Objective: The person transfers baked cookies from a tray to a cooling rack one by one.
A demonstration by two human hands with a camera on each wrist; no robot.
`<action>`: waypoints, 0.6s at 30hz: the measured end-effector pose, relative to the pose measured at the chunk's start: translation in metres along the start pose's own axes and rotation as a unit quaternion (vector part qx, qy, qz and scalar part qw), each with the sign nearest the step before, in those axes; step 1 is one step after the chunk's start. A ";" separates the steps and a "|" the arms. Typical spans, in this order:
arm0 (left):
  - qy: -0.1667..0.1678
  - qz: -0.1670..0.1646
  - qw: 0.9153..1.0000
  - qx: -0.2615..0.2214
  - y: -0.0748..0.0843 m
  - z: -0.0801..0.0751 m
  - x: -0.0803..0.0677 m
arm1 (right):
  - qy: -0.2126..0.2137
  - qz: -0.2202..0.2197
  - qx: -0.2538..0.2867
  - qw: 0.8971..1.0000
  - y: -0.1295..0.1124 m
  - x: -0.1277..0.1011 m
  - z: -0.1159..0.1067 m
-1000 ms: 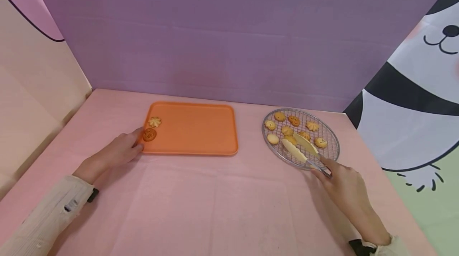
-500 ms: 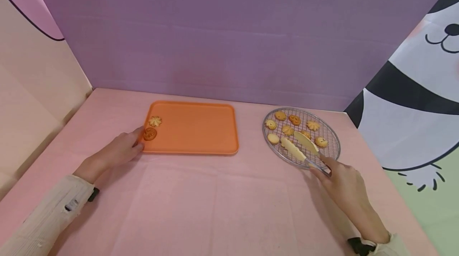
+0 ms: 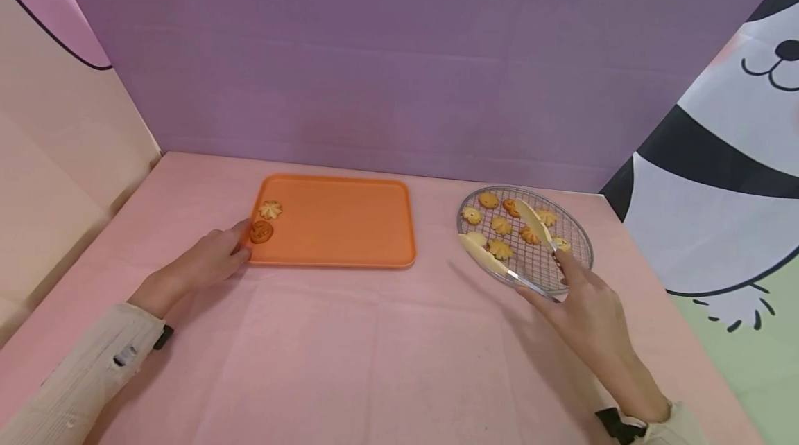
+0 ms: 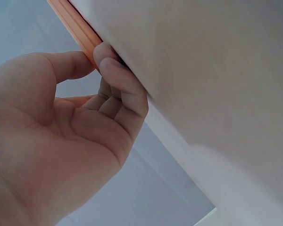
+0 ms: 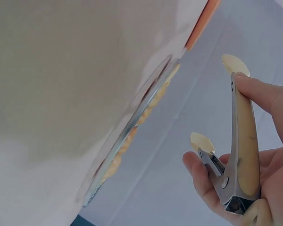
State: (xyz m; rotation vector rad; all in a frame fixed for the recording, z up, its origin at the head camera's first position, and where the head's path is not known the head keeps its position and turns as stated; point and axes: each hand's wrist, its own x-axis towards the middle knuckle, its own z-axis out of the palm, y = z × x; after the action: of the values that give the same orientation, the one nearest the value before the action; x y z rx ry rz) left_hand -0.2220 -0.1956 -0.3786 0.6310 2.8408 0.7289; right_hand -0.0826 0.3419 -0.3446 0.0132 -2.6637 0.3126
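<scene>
In the head view my left hand pinches the left edge of an orange tray; the left wrist view shows thumb and curled fingers on the tray's rim. A flower-shaped cookie and a round brown cookie lie at that tray's left side. My right hand grips metal tongs with cream tips. Their arms are spread wide over a round wire rack, with nothing between the tips. A flower-shaped cookie lies between the arms in the head view, and one tip overlaps a pale round cookie.
Several more cookies of different shapes, one a pretzel-like cookie, lie on the rack. A pink cloth covers the table. A purple backdrop stands behind, with a panda-print panel at the right.
The tongs' arms have spread apart, one tip moving left and the other up and right, uncovering the flower-shaped cookie beneath. My left hand stays on the tray's edge.
</scene>
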 end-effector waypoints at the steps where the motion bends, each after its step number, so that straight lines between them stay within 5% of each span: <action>1: -0.001 -0.001 1.000 -0.001 0.000 0.000 0.000 | -0.003 -0.003 0.003 1.000 -0.003 0.000 0.000; 18: -0.001 0.003 1.000 -0.003 -0.003 0.000 0.001 | 0.015 -0.132 0.037 0.990 -0.061 0.019 0.025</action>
State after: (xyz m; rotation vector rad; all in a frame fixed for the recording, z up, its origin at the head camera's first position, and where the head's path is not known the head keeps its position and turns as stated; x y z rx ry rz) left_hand -0.2241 -0.1976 -0.3806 0.6404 2.8355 0.7384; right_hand -0.1072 0.2777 -0.3450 0.3795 -2.5792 0.3214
